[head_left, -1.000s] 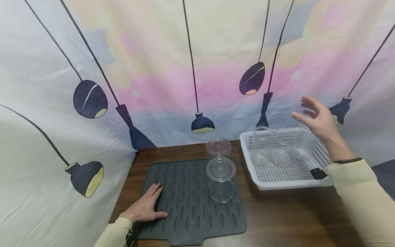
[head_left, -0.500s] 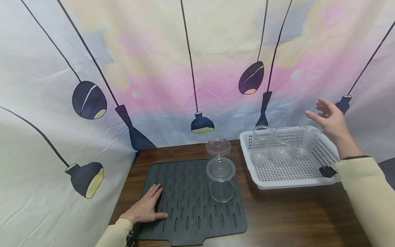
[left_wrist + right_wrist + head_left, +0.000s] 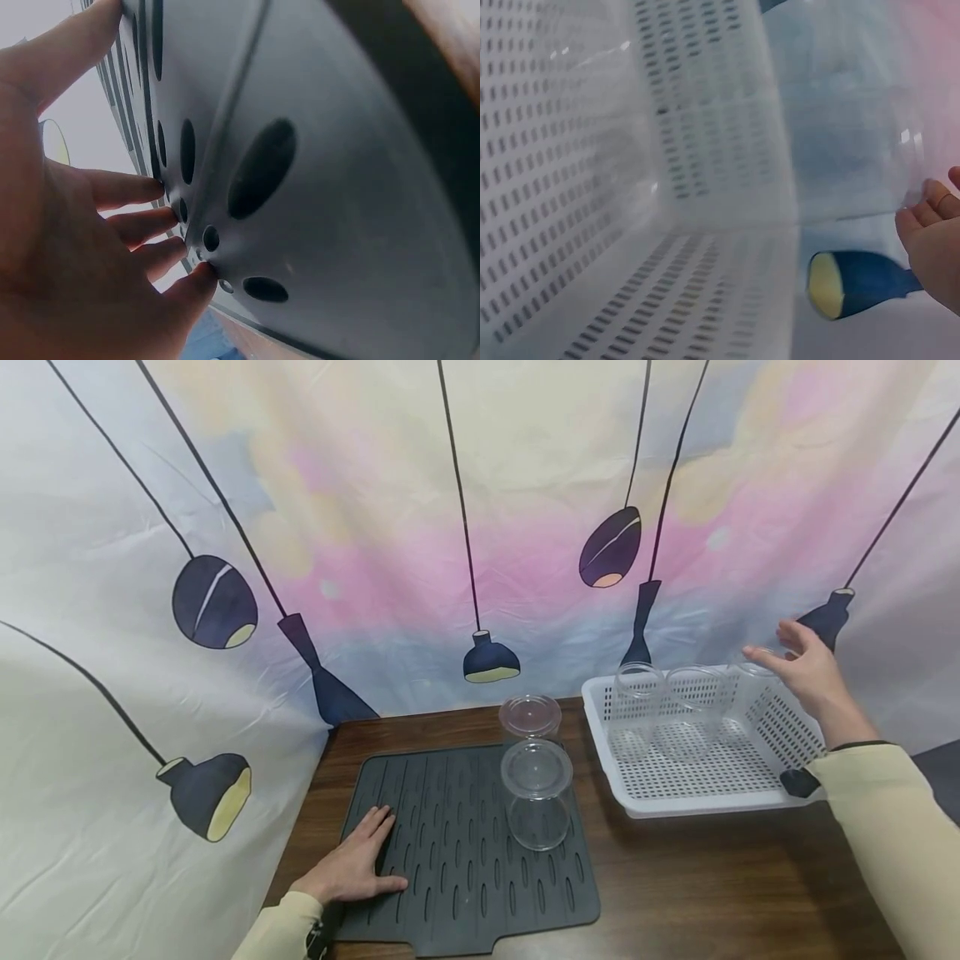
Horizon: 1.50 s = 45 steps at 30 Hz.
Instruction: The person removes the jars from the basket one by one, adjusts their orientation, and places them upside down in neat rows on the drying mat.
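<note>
My left hand (image 3: 351, 862) lies with spread fingers on the left side of a dark grey slotted drying mat (image 3: 461, 893). The left wrist view shows its fingertips touching the mat (image 3: 345, 195). Over the back right corner of a white perforated basket (image 3: 720, 806), my right hand (image 3: 806, 668) is held with parted thumb and fingers. Below it stands a tall clear jar (image 3: 745, 706). In the right wrist view, the fingertips (image 3: 911, 217) are right at this jar's rim (image 3: 915, 142). Two other clear jars (image 3: 633, 710) (image 3: 690, 718) stand left of it.
Two lidded or upturned clear jars (image 3: 537, 772) (image 3: 531, 717) stand along the mat's right side, one behind the other. The wooden table (image 3: 675, 885) extends in front of the basket. A curtain (image 3: 390, 568) printed with lamps hangs close behind.
My right hand has moved right across the basket, then lowered to the rim of the back right jar. My left hand has stayed on the mat.
</note>
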{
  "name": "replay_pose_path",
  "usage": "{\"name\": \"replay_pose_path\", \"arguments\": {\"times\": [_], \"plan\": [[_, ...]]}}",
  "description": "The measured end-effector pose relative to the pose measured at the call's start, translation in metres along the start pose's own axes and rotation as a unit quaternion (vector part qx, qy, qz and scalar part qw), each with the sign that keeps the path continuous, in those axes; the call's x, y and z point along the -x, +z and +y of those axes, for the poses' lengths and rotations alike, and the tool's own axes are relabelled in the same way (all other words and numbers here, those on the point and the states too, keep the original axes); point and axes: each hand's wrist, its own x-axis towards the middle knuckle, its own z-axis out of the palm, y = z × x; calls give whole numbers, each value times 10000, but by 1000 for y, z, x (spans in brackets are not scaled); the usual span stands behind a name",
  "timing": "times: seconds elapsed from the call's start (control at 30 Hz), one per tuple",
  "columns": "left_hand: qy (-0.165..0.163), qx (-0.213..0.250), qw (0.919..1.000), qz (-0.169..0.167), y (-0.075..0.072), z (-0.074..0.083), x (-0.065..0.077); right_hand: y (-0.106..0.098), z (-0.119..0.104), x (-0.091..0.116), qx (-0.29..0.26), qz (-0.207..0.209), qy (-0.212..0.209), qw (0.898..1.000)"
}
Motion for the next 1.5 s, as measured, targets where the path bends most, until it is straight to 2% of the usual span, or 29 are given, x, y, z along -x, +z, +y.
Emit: {"name": "replay_pose_path", "arguments": {"times": [0.4, 0.9, 1.03, 1.17, 1.33, 1.5], "plan": [[-28, 2, 10000, -23, -4, 1, 0, -6, 18, -2, 376, -749, 211, 9963], [-43, 39, 9999, -94, 0, 0, 2, -10, 36, -12, 451, -1581, 327, 9858], [-43, 61, 9999, -97, -1, 0, 2, -10, 41, -14, 396, -1808, 245, 9824], [-17, 64, 9999, -96, -2, 0, 2, -8, 40, -16, 594, -1918, 225, 9794], [1, 66, 9999, -84, -2, 0, 1, -6, 38, -16, 737, -2027, 527, 9750], [-3, 81, 9999, -82, -3, 0, 1, -5, 41, -17, 670, -1895, 595, 9778]]}}
